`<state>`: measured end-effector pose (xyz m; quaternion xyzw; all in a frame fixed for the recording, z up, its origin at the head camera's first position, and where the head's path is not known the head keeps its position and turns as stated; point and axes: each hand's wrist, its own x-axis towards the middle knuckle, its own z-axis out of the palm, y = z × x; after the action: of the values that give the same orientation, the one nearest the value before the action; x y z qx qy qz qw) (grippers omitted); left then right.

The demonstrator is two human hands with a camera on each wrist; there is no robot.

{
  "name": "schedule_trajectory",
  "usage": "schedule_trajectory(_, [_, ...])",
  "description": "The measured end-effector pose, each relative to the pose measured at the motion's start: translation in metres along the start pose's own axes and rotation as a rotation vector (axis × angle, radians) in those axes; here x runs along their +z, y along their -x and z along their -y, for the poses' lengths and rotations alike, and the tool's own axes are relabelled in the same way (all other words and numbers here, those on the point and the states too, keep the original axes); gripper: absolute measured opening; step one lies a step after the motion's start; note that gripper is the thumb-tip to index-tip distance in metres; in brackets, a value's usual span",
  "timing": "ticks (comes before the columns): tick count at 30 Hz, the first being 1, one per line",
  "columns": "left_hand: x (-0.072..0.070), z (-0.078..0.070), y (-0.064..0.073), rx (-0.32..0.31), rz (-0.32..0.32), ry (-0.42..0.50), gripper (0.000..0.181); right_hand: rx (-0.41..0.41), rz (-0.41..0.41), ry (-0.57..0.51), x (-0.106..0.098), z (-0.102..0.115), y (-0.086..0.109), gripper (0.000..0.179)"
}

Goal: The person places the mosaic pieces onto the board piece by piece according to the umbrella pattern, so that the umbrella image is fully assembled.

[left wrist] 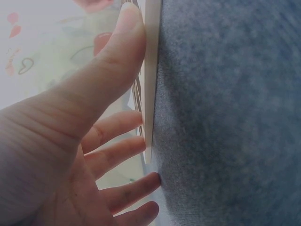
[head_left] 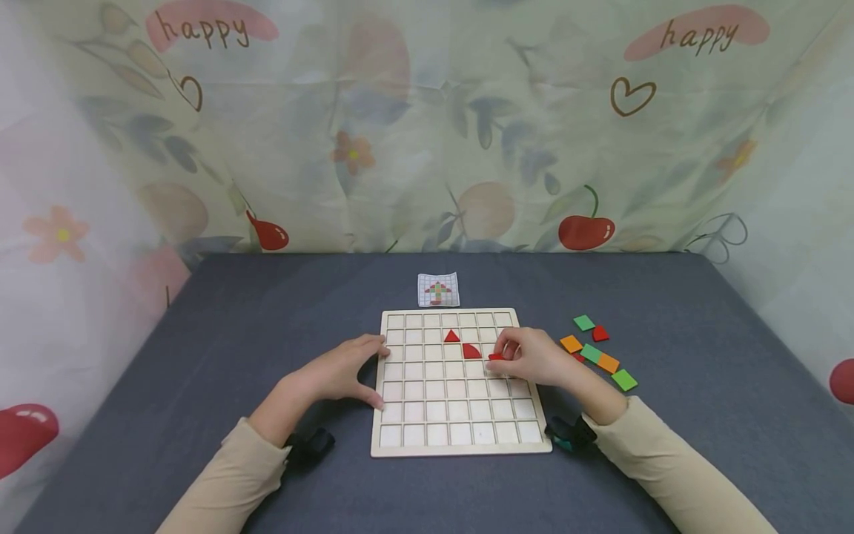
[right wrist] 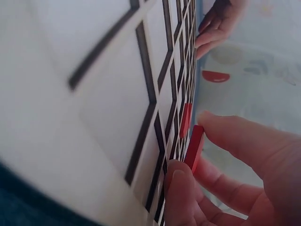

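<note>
Beige sleeves (head_left: 230,475) flank the board (head_left: 460,450); our right hand (head_left: 534,357), nearer, pinches a red piece (right wrist: 194,148) just right of the red quarter-circle (head_left: 471,351); our left hand (head_left: 333,371), fingers spread, touches the left edge.

Head view: backdrop (head_left: 300,163) carries "happy" twice, lower-case brown script on pink: left "happy" (head_left: 203,30), right "happy" (head_left: 698,35). Below each, a brown outline heart: left heart (head_left: 192,92), right heart (head_left: 632,97). Left wrist view: one outline heart readable on backdrop.

red pc (right wrist: 194,148) in fingers (right wrist: 181,200) over gridded brd (head_left: 460,449)
</note>
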<state>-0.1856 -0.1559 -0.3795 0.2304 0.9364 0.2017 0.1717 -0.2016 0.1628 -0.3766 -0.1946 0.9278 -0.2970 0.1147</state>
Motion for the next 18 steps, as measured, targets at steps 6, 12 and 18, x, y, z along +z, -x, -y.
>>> schedule_trajectory(6, [-0.0001, 0.0, -0.0002, 0.007, -0.002, -0.004, 0.082, 0.003, 0.018, 0.021, 0.0019, 0.0014, -0.0025, 0.022])
schedule_trajectory(12, [-0.0007, -0.0003, 0.0004, 0.012, -0.002, -0.001, 0.081, -0.003, 0.03, 0.046, 0.002, 0.0021, -0.0051, 0.022])
schedule_trajectory(18, [-0.0006, -0.0004, 0.0002, 0.0, 0.002, 0.001, 0.081, 0.013, 0.054, 0.021, 0.0024, 0.0029, -0.0047, 0.016])
